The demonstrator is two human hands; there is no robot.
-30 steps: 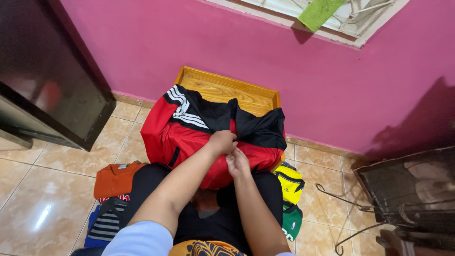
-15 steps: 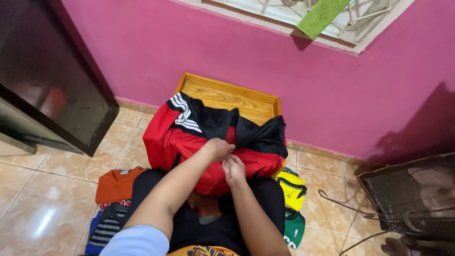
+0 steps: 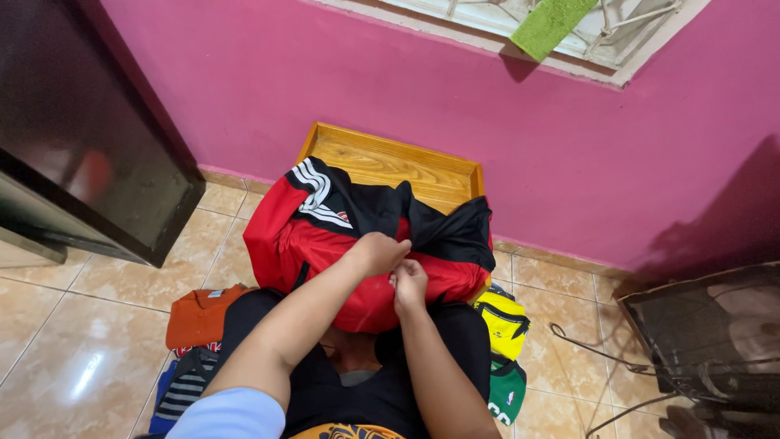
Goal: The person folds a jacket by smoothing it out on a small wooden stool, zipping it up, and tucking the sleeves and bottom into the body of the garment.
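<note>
Jacket: red and black track jacket (image 3: 325, 236) with white stripes, centre of frame, draped over the person's lap and a wooden tray (image 3: 390, 158).
Left hand (image 3: 380, 252): fingers closed, pinching the jacket's fabric.
Right hand (image 3: 409, 283): just beside it, fingers curled on the same fabric.
Lower left: orange shirt (image 3: 199, 315), striped garment (image 3: 183, 386).
Lower right: yellow bag (image 3: 504, 321).

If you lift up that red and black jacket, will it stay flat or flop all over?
The red and black jacket would probably flop: it already sags in soft folds over the wooden tray. It looks light, since the left hand and right hand bunch it easily.
</note>
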